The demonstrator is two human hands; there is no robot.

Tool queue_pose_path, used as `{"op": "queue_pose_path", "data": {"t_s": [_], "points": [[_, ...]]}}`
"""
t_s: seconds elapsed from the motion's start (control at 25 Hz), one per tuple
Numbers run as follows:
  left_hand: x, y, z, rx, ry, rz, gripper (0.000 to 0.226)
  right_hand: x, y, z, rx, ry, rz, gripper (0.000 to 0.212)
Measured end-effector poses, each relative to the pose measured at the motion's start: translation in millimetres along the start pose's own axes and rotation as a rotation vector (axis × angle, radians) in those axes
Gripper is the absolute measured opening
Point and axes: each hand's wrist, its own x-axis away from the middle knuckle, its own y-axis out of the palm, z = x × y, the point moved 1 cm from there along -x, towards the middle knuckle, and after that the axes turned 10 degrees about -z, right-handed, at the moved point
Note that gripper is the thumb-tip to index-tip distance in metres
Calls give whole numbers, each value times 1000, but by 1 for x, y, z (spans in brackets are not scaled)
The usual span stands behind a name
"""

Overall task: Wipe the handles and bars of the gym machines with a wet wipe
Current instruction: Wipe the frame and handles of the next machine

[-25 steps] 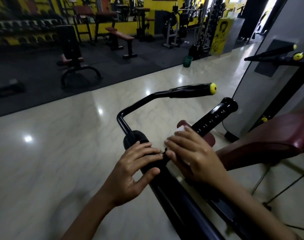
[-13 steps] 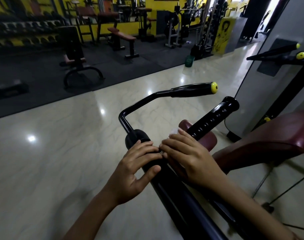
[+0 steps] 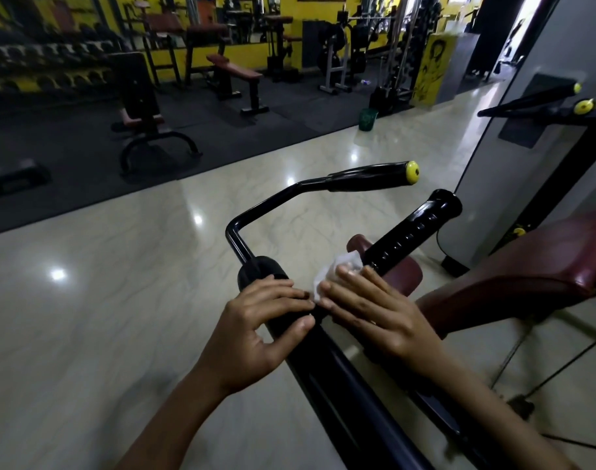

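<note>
Edging along since a moment ago, the right hand (image 3: 374,317) presses the wet wipe (image 3: 323,283) under flat fingers (image 3: 350,293) onto the black bar (image 3: 340,385) gripped by the left hand (image 3: 255,334); the yellow-capped handle (image 3: 367,178) likely remains.

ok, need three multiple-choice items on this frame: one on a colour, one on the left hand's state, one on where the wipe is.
1. The end cap of the bent handle is: A) red B) white C) yellow
2. The left hand: A) hangs free B) grips the black bar C) points ahead
3. The wipe is: A) in the left hand B) under the right hand fingers C) draped over the bent handle

Key: 1C, the cap is plainly yellow. 2B, fingers lie over the bar and the thumb under it. 3B, white wipe shows from beneath the right fingers.
</note>
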Motion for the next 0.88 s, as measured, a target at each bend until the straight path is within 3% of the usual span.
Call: {"op": "queue_pose_path", "data": {"t_s": [0.08,0.24,0.32,0.48,0.68,0.88], "points": [[-8,0,5,15,-7,29,21,12,-4,18,88,-64,-1,42],[-28,1,10,93,-53,55,21,29,-19,58,202,251,199,35],[-39,6,12,105,-76,40,25,21,-17,51,146,269,239,35],[-51,15,11,94,-91,-17,31,6,-10,40,169,65,61,39],[-77,19,16,124,-68,-81,29,1,-40,79,212,395,89,27],[-87,25,16,108,-17,-147,29,1,-37,70,252,268,-52,28]]}}
